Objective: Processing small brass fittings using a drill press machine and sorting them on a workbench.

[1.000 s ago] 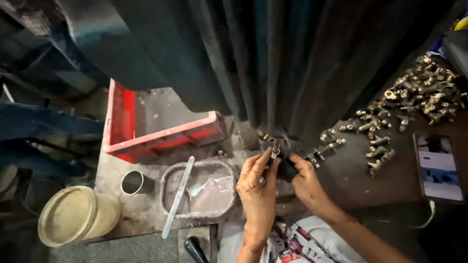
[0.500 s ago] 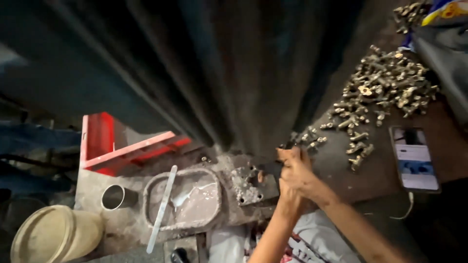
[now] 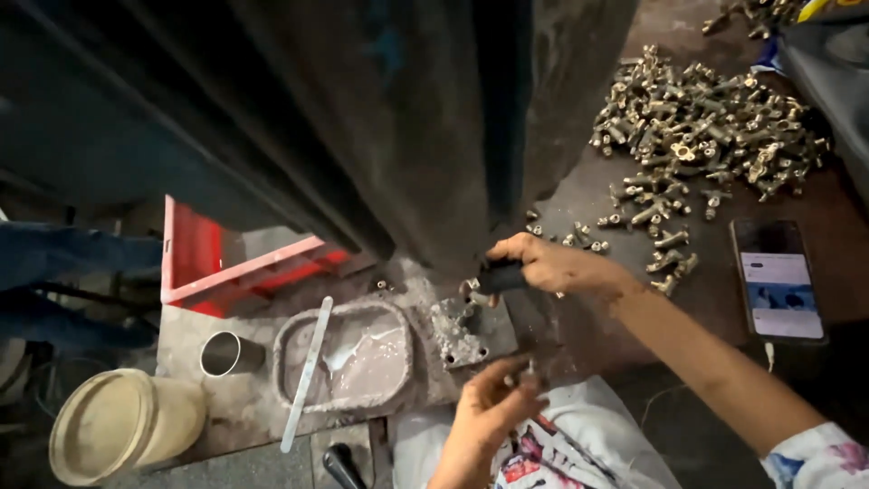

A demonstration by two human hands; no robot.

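Gripping black handle (image 3: 501, 275) | right hand (image 3: 552, 267) | left hand (image 3: 493, 407) pinching small fitting (image 3: 528, 371)

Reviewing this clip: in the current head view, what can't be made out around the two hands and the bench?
- Small metal piece in the left hand: fingers cover it, shape unclear.
- Black handle in the right hand: its far end is hidden by the fist.
- Metal block: too blurred for detail.
- Dark machine: cut off by the top edge.
- Brass fittings: too small to tell apart.
- Phone: screen unreadable.
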